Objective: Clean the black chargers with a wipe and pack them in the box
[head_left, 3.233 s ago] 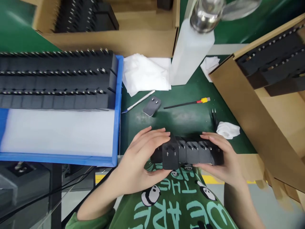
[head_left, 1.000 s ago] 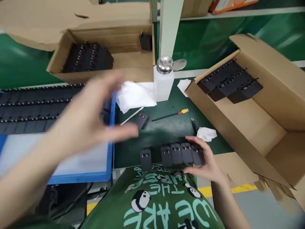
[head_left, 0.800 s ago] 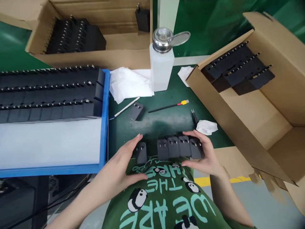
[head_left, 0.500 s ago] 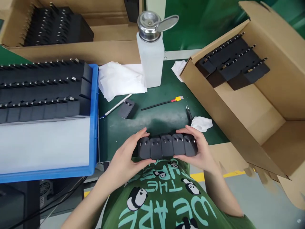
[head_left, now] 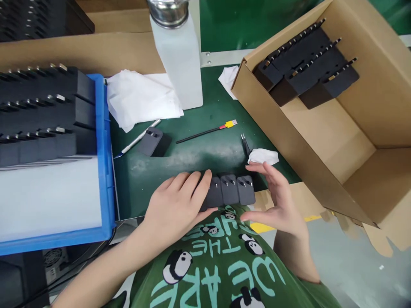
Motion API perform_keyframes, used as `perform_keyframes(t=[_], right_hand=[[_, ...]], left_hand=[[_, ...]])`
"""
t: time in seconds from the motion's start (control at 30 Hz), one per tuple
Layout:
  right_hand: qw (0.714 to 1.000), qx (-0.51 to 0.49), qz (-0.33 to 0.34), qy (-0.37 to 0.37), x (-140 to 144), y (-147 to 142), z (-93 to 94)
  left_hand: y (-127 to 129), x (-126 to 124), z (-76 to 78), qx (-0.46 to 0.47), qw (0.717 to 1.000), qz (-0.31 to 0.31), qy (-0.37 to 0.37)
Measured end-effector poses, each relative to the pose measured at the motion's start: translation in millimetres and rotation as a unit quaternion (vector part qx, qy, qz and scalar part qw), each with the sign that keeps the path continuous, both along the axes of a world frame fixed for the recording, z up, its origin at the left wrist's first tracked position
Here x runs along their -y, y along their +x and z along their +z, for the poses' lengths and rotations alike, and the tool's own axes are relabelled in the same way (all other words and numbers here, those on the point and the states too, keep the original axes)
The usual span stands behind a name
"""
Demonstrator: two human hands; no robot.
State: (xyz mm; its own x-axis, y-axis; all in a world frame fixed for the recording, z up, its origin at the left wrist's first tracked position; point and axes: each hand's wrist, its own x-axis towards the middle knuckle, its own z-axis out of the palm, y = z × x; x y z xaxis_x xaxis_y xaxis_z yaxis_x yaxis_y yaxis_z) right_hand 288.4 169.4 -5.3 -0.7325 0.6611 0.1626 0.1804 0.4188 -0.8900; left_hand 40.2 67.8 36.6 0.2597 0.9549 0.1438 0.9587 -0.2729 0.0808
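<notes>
— At the near edge of the desk (head_left: 192, 158), that row of black plug adapters (head_left: 229, 189) is what I'd watch. Three show, standing side by side with their metal prongs up; any others are hidden under the left hand (head_left: 175, 205).

— Is it gripping them?

— The left hand lies over the row's left end with fingers curled round it, so I'd say it is clamped on the row. The right hand (head_left: 278, 199) is open, palm turned toward the right end, fingertips just beside the last adapter; whether it touches, I cannot tell.

— So what could go wrong?

— The blocks are only pressed together, not joined. With one end barely backed, a squeeze from the left could buckle the row and tip one off the edge into the person's lap. A sideways slide to the right could also catch the tweezers (head_left: 245, 143) and the crumpled white wipe (head_left: 263, 156) lying just beyond.

— How do the adapters look?

— Matte dark grey, squarish, smooth faces, each with a small recess round two short bright pins. A loose one (head_left: 152, 142) lies on its side further off, near a pen (head_left: 136, 139). Far left, a blue tray (head_left: 104, 149) holds long rows of them; on the right, an open cardboard box (head_left: 289, 132) holds three more rows.
</notes>
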Motion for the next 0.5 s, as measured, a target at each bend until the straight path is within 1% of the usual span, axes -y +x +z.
perform_keyframes(t=[0.07, 0.23, 0.43, 0.5], right_hand=[[1.0, 0.011, -0.002, 0.005, 3.7, -1.6, -1.3], [1.0, 0.015, -0.008, 0.026, 4.8, -4.2, -4.8], [0.99, -0.044, -0.085, 0.101, -5.5, 12.8, 1.6], [0.988, -0.042, -0.101, 0.113, -6.6, 16.7, 4.7]], left_hand=[[-1.5, -1.3, -1.7, -0.008, 1.0, -0.01, 0.0], [-10.0, 2.1, -3.5, 0.014, 0.999, -0.035, 0.013], [-14.2, 2.0, -6.9, 0.006, 0.999, -0.012, 0.032], [-15.9, 2.5, -8.3, 0.012, 0.999, -0.009, 0.04]])
